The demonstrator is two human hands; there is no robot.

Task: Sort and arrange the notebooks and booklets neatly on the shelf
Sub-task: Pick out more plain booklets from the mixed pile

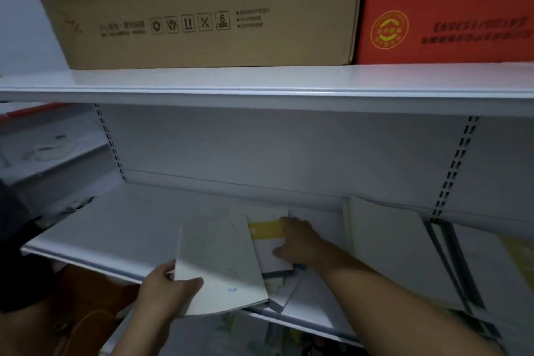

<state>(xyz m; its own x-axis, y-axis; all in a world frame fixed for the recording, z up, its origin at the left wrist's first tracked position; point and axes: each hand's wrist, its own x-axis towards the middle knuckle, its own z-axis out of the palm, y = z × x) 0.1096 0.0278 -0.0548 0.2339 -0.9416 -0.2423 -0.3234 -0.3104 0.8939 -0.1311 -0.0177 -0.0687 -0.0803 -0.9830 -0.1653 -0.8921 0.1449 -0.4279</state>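
My left hand (pixel 166 290) grips the near left corner of a pale speckled booklet (pixel 219 263), which sticks out over the front edge of the white shelf (pixel 109 228). Just right of it lies a notebook with a yellow band (pixel 267 235) on a small stack with a dark edge. My right hand (pixel 299 241) rests on that notebook's right side, fingers curled over its edge. Further right, large white booklets (pixel 387 246) lie flat, with a dark-spined one (pixel 459 263) beside them.
An upper shelf (pixel 260 81) carries a brown cardboard box (pixel 202 9) and a red box (pixel 445 6). Slotted uprights (pixel 456 165) run down the back panel. A yellowish item (pixel 520 263) lies at the far right. More goods show dimly below.
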